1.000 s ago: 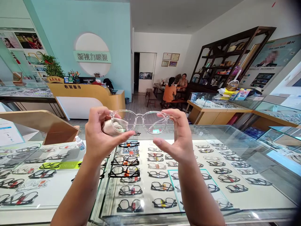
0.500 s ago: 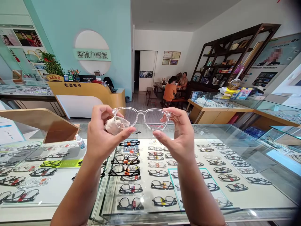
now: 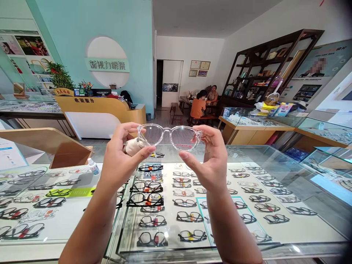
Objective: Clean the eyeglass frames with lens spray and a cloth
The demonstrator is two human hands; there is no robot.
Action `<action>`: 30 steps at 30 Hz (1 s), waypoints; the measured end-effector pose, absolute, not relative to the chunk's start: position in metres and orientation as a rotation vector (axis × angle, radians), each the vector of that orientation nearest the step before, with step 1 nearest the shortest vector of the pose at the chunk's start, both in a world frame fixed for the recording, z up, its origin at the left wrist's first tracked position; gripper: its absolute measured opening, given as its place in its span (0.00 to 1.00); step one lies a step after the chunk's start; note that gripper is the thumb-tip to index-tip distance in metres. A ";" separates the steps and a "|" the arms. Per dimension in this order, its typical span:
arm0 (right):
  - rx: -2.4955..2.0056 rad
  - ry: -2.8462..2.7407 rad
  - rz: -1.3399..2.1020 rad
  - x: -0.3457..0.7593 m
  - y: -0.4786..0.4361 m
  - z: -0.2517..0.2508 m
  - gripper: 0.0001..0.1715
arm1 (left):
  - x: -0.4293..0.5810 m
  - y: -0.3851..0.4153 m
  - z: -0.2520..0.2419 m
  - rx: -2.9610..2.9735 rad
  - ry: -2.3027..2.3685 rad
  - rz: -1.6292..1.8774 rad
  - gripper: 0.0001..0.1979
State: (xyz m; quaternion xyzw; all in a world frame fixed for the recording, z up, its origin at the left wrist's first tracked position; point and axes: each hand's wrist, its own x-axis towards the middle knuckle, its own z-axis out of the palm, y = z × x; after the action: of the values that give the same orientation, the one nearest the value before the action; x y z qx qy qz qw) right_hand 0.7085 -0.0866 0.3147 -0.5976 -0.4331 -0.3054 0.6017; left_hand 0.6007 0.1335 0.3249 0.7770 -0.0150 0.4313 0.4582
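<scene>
A pair of clear-framed eyeglasses [image 3: 166, 129] is held up in front of me, lenses facing forward, above a glass display case. My left hand [image 3: 120, 154] is closed on the left end of the frame, and a pale cloth [image 3: 133, 146] is bunched in the same hand behind the lens. On the other side, my right hand [image 3: 211, 157] grips the right end, its thumb below the right lens. Small red lettering shows through that lens. The temples are mostly hidden behind the fingers.
Below my hands, the glass case [image 3: 233, 154] holds rows of eyeglasses. A small white spray bottle [image 3: 93, 167] stands left, near a wooden stand [image 3: 44, 141]. Beyond are a yellow reception counter [image 3: 137, 113], another display counter [image 3: 247, 130] and two seated people [image 3: 198, 108] at a table.
The eyeglasses have shifted slightly right and up. My left hand has moved a little right, its fingers now closer around the frame's left end, and less of the cloth shows.
</scene>
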 end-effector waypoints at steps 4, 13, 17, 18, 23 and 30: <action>-1.389 -0.996 -0.734 0.707 -0.086 0.314 0.31 | 0.602 0.134 0.323 1.942 0.024 1.083 0.31; -1.393 -0.979 -0.718 0.704 -0.086 0.315 0.31 | 0.602 0.136 0.324 1.959 0.038 1.052 0.32; -1.407 -0.972 -0.729 0.703 -0.086 0.316 0.31 | 0.601 0.136 0.325 1.961 0.046 1.039 0.33; -1.412 -0.969 -0.735 0.703 -0.086 0.316 0.31 | 0.601 0.136 0.325 1.959 0.048 1.037 0.33; -1.422 -0.975 -0.752 0.703 -0.087 0.315 0.30 | 0.601 0.136 0.326 1.963 0.046 1.031 0.33; -1.417 -0.979 -0.745 0.704 -0.088 0.315 0.30 | 0.601 0.135 0.327 1.967 0.034 1.027 0.31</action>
State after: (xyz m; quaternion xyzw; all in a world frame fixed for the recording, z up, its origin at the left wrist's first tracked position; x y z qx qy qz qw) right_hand 0.7040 -0.0884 0.3149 -0.6090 -0.4208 -0.3203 0.5912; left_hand 0.6007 0.1347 0.3274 0.7936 0.0137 0.4145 0.4451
